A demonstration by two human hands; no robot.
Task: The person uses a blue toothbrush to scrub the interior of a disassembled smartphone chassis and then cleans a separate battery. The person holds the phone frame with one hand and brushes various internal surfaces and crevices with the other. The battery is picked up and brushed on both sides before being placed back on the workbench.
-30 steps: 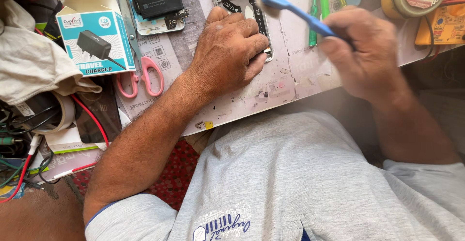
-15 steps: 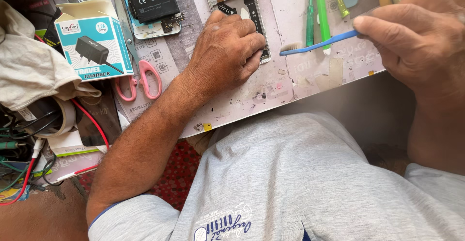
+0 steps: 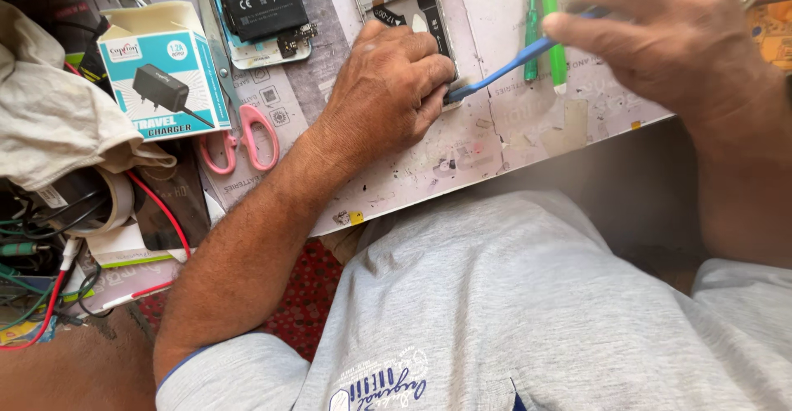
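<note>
A person's left hand (image 3: 388,89) presses down on an opened phone (image 3: 404,2) near the far edge of a worn work mat (image 3: 511,139). The right hand (image 3: 668,40) pinches a blue toothbrush (image 3: 503,68), its head touching the phone beside the left fingers. Pink-handled scissors (image 3: 239,122) lie towards the mat's left edge

opened phone (image 3: 406,2) half under left hand (image 3: 386,89), top cropped

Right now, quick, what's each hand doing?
Left hand: closed, pressing down on the opened phone.
Right hand: closed, holding a blue toothbrush.
</note>
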